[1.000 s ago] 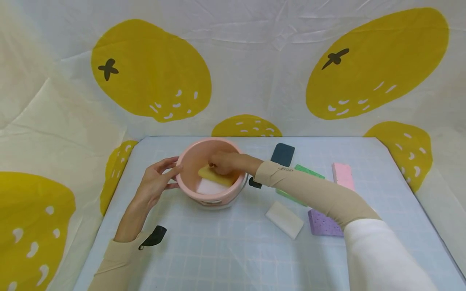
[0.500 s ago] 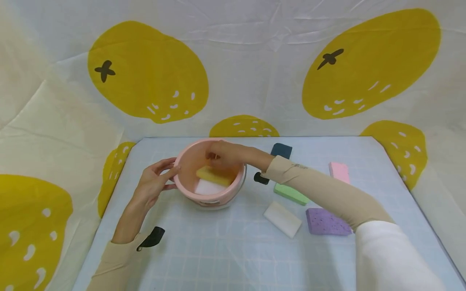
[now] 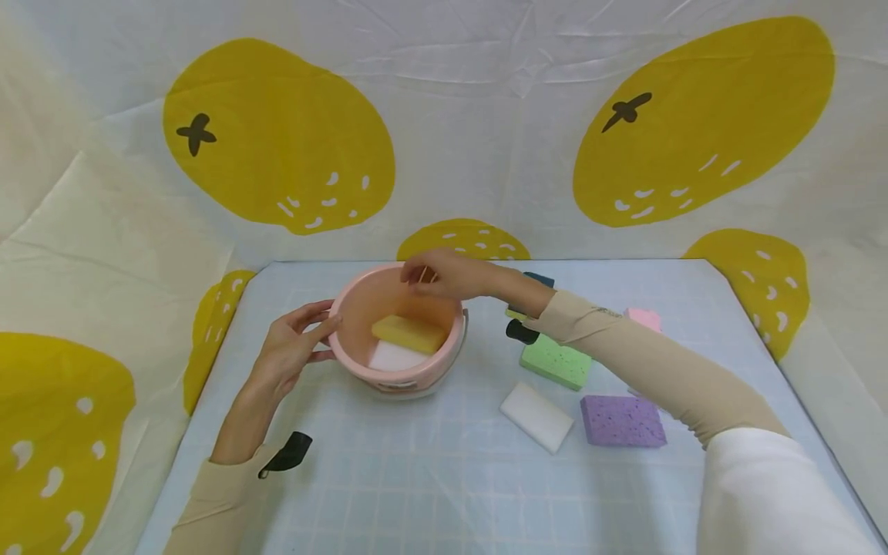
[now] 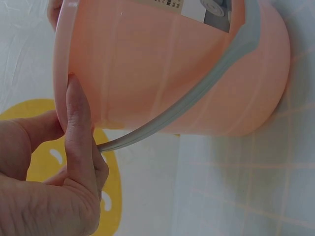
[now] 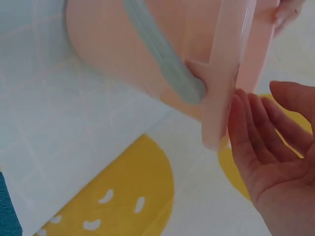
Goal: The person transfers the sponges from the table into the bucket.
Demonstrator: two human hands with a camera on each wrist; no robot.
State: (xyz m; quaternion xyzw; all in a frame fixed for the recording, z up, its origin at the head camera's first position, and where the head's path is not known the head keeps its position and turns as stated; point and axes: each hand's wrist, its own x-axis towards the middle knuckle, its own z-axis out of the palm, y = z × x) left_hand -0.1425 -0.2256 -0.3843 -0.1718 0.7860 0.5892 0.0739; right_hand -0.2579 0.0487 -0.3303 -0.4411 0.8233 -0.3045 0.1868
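A pink bucket (image 3: 357, 362) with a grey handle (image 4: 182, 105) stands at the table's back left. My left hand (image 3: 291, 343) holds its left rim, thumb and fingertips at the edge. Above the bucket's back right rim is my right hand (image 3: 447, 274), loosely curved; in the right wrist view no object shows between thumb and fingers. Inside the bucket, a yellow sponge (image 3: 409, 334) lies partly over a white sponge (image 3: 395, 357).
Right of the bucket lie a green sponge (image 3: 555, 362), a white block (image 3: 537, 416), a purple sponge (image 3: 623, 422), a pink block (image 3: 644, 317) partly behind the sleeve, and a dark blue sponge (image 3: 541, 278) partly behind the right arm. A fruit-print cloth (image 3: 486, 154) hangs behind.
My right hand has let go of the yellow sponge inside the bucket and risen up and out to the back rim. My left hand keeps its place on the rim.
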